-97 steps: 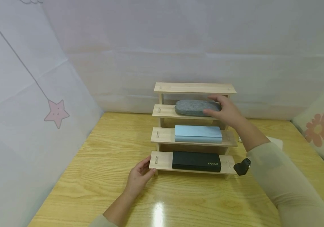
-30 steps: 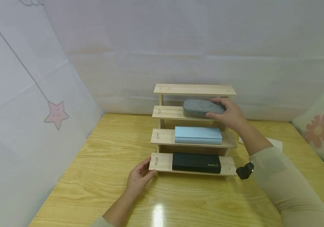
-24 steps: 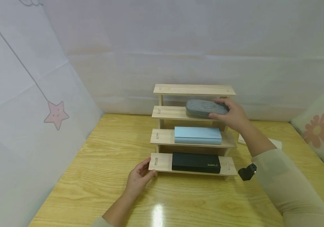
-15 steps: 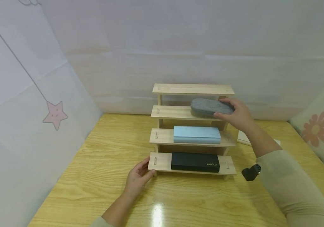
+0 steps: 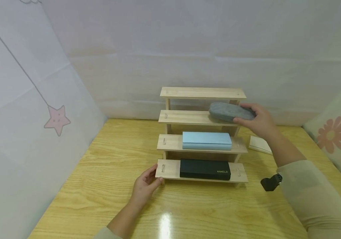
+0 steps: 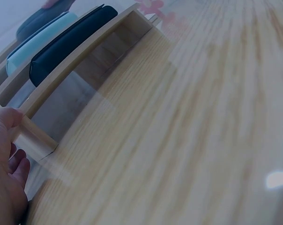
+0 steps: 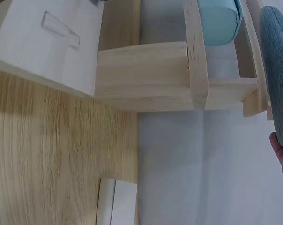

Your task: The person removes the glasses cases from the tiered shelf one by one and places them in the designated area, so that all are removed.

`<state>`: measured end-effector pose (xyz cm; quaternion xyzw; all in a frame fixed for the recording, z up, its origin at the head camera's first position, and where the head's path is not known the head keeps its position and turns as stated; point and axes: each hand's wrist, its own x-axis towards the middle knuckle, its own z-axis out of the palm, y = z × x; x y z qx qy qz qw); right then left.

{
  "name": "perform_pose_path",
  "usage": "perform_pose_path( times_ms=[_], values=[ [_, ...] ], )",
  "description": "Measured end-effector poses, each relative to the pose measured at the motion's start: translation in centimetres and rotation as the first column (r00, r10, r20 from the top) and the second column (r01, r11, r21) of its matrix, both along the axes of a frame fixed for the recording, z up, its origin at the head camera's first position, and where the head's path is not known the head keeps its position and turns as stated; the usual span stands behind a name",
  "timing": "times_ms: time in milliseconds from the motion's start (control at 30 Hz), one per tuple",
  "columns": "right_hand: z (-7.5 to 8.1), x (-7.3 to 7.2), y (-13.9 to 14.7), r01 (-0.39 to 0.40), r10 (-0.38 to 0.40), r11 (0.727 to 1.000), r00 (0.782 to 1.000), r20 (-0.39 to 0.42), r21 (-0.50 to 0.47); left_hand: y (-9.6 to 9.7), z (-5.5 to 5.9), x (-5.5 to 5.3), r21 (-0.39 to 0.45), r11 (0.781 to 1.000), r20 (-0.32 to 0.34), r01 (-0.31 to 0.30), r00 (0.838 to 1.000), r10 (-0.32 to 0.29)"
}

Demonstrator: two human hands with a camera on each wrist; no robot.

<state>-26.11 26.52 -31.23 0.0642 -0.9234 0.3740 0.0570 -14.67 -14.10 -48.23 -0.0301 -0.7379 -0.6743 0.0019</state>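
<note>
In the head view my right hand holds a grey fabric glasses case by its right end, thumb in front and fingers behind. The case overlaps the right part of the second tier from the top and sticks out past its right end. My left hand grips the lower left corner of the stepped wooden rack; in the left wrist view the thumb lies at the bottom tier's edge. A light blue glasses case lies on the third tier, a black glasses case marked KANOLD on the bottom one.
A white flat object lies on the wooden table right of the rack, partly hidden by my right forearm. A black device sits at my right sleeve. Patterned white cloth hangs behind and at both sides.
My right hand has drawn the grey glasses case rightward along the second tier, from the middle to past its right end. My left hand stays at the rack's corner.
</note>
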Motion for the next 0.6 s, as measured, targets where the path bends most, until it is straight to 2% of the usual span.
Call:
perform_pose_path(
  times_ms=[433,600],
  values=[
    [-0.2,0.9,2.5,0.037,-0.037,0.999,0.999,0.017,-0.027,0.0,-0.2,-0.1,-0.017,1.000,-0.004,-0.004,1.000,0.004],
    [-0.4,1.3,3.6,0.056,-0.055,0.998,0.998,0.014,-0.008,0.0,-0.2,-0.1,-0.014,1.000,-0.008,-0.002,1.000,0.002]
  ],
)
